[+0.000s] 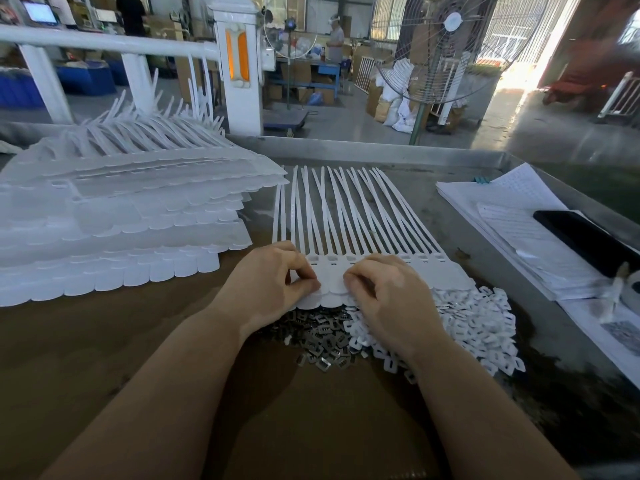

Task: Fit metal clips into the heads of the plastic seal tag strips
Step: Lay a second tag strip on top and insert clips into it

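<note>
A joined row of white plastic seal tag strips (349,216) lies in front of me, tails pointing away and heads (446,275) toward me. Both hands rest on the heads. My left hand (273,282) pinches its fingertips at the left part of the row, fingers curled. My right hand (391,296) presses curled fingers on the heads just right of it. I cannot see a clip between either set of fingers. A heap of small metal clips (322,344) lies just below the heads, under my wrists.
A tall stack of white tag strip sheets (121,216) fills the left. White plastic inserts (485,323) are heaped at the right of the clips. Papers (519,230) and a black phone (588,240) lie at the right. A metal rim (381,150) bounds the table's far side.
</note>
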A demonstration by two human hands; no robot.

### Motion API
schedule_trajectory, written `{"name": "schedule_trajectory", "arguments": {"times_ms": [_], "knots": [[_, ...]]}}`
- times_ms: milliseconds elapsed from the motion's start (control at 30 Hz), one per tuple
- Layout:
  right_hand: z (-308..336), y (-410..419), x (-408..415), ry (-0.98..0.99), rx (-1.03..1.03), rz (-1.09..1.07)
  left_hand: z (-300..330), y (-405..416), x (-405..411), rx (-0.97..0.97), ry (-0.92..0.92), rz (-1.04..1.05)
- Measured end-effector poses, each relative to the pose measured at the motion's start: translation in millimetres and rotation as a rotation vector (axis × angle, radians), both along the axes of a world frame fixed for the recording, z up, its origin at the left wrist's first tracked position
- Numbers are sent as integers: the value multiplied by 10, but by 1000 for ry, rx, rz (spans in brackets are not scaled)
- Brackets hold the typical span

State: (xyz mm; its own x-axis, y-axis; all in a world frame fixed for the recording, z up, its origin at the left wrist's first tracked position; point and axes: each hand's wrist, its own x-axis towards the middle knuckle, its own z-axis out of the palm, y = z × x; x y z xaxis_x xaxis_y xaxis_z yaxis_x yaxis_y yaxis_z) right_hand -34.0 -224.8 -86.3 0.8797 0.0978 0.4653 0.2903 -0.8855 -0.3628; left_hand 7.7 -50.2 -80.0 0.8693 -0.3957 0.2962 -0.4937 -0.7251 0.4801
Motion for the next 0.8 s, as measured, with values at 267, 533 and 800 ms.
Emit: {"name": "schedule_trajectory", "arguments": {"times_ms": [267,533,800], "knots": [[-5,7,-7,0,-1,-4,27,11,-31,-32,65,-87],[-7,8,-9,-2,4,1,13,10,-28,-60,31,-104],[-2,6,-6,-9,12,9,8,-7,-18,-304,29,64]]}}
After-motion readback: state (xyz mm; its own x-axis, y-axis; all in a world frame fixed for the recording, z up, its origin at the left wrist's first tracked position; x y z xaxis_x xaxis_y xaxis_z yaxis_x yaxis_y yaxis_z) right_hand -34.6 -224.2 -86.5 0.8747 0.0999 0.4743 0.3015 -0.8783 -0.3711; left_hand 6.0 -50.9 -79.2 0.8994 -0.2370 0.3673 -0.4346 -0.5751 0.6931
